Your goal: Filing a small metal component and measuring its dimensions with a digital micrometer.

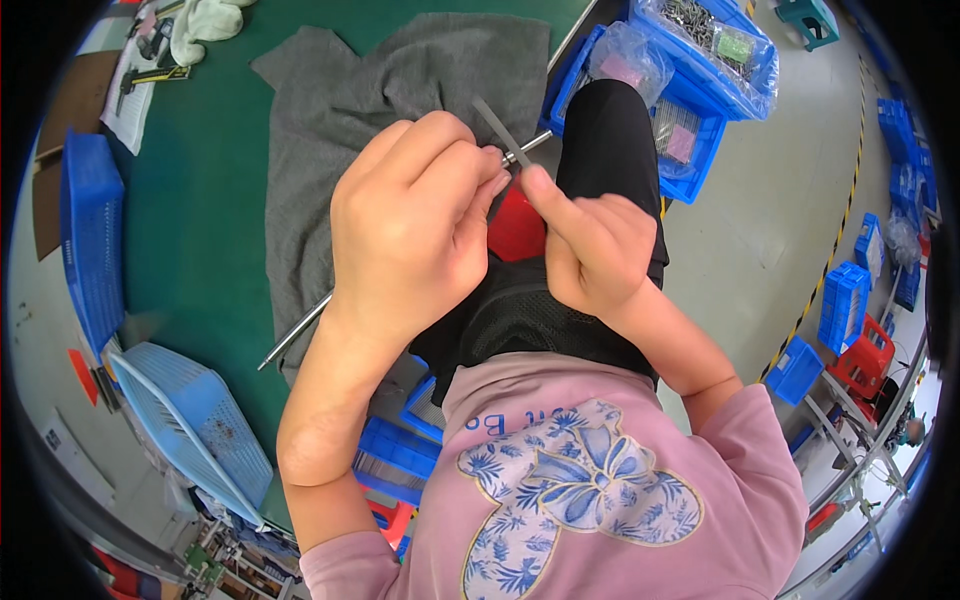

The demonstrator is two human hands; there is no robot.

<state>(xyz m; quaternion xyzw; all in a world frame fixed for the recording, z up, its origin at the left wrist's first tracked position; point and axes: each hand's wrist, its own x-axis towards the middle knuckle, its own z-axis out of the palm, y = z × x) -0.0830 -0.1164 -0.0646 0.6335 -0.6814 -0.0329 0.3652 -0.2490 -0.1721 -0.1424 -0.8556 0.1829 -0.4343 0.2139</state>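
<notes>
blue basket low left, clear of work | long metal rod slants over grey cloth on green bench | my left hand curled tight round rod | my right hand pinches thin dark strip at rod's tip | I'd brace the rod, keep strokes short.

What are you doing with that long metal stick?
A person holds a long thin metal rod in the left hand, which is closed around it. The right hand pinches a flat grey strip against the rod near its upper end. Both hands are above the lap, beside a green table with a grey cloth lying on it.
</notes>
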